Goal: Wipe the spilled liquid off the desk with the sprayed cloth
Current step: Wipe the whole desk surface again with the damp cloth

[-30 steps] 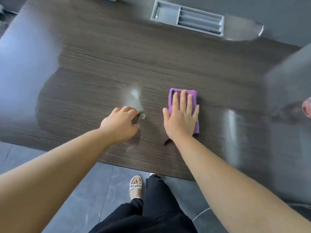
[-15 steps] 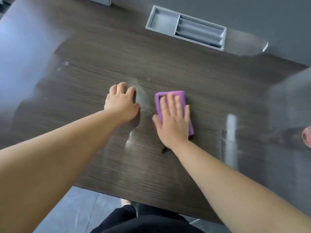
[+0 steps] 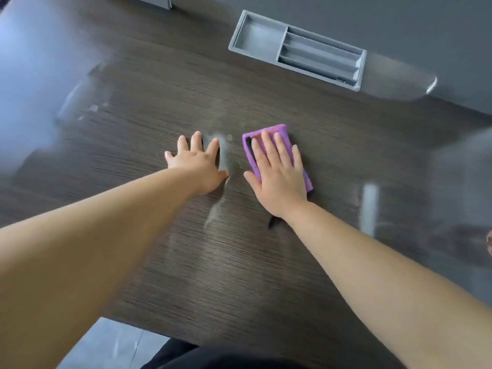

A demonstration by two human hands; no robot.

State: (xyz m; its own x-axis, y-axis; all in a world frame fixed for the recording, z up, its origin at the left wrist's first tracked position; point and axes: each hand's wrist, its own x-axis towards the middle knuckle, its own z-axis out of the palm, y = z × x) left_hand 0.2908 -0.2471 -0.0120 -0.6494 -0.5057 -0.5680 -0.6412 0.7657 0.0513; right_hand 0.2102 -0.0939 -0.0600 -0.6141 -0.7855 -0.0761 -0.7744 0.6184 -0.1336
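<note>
A folded purple cloth [image 3: 266,130] lies flat on the dark wood-grain desk [image 3: 319,275]. My right hand [image 3: 278,174] presses down on it with straight fingers. My left hand [image 3: 198,163] lies flat on the desk just left of the cloth, fingers spread. Between the two hands a pale wet smear of spilled liquid [image 3: 225,145] shows, with a few droplets beyond it and a faint streak [image 3: 214,211] trailing toward me.
A grey plastic organiser tray [image 3: 295,49] is set into the desk at the back. A small pink object [image 3: 489,242] shows at the right edge. The desk's front edge runs just above my legs, with grey floor [image 3: 106,344] below.
Both hands have slid farther from me across the desk, the right one pushing the cloth along. My left hand went from loosely curled to flat with spread fingers.
</note>
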